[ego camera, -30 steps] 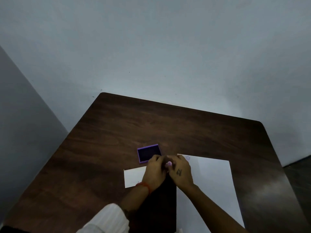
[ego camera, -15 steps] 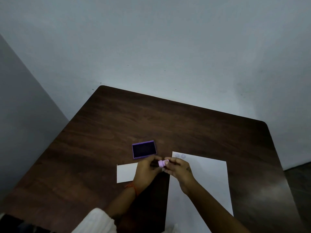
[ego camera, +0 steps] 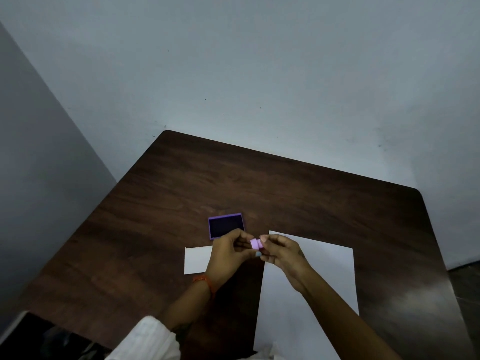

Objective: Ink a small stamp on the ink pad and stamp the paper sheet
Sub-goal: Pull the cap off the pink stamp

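Observation:
A small pink stamp [ego camera: 255, 243] is held in the air between both hands, just above the table. My left hand [ego camera: 228, 253] pinches it from the left and my right hand [ego camera: 283, 252] from the right. The open purple ink pad [ego camera: 226, 225] lies on the table right behind my left hand, its dark pad facing up. The large white paper sheet [ego camera: 324, 276] lies under and to the right of my right hand. Its top left corner is hidden by my right hand.
A smaller white card [ego camera: 196, 260] lies left of my left hand, partly under it. The dark wooden table [ego camera: 285, 188] stands against a pale wall, with its edges close on the left and right. A dark object [ego camera: 46, 336] sits at the lower left.
The hands have lifted slightly and parted, so the pink stamp now shows between the fingers. The camera has tilted up; the stamped marks at the sheet's top corner are now covered.

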`<state>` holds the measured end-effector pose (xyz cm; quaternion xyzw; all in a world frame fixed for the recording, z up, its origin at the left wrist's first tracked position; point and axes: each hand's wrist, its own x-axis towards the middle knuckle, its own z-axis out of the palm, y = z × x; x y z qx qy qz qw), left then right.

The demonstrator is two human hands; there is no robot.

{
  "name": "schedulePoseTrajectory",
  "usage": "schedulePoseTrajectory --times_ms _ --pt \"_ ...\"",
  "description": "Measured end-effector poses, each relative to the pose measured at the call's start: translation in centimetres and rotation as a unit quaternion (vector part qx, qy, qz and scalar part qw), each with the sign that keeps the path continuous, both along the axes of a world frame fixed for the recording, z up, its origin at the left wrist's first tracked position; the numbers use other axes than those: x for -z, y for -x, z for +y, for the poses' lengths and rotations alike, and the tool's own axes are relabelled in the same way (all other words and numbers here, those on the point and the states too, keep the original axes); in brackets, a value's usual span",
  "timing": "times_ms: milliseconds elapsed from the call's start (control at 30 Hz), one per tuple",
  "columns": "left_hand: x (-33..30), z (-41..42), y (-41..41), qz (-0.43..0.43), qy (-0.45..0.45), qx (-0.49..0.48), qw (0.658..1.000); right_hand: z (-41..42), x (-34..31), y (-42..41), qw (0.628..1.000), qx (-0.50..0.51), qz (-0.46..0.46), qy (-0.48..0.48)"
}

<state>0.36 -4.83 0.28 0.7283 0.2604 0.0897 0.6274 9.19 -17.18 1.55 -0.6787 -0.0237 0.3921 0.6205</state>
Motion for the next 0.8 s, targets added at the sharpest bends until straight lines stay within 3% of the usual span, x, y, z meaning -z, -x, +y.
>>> schedulePoseTrajectory --times_ms 367,633,800 --pt "-0.4 -0.2 -0.2 -0.006 -0.020 0.004 1.000 -0.3 -0.2 -0.4 1.000 -0.028 -0.005 0.012" --pt "0.3 0.2 -0.1 0.026 0.061 -0.008 0.998 -1.8 -0.4 -1.0 0.970 0.058 0.195 -0.132" --pt "1.5 0.0 -0.4 0.074 0.012 0.002 0.997 -2.2 -0.6 -0.8 0.933 0.103 0.284 -0.195"
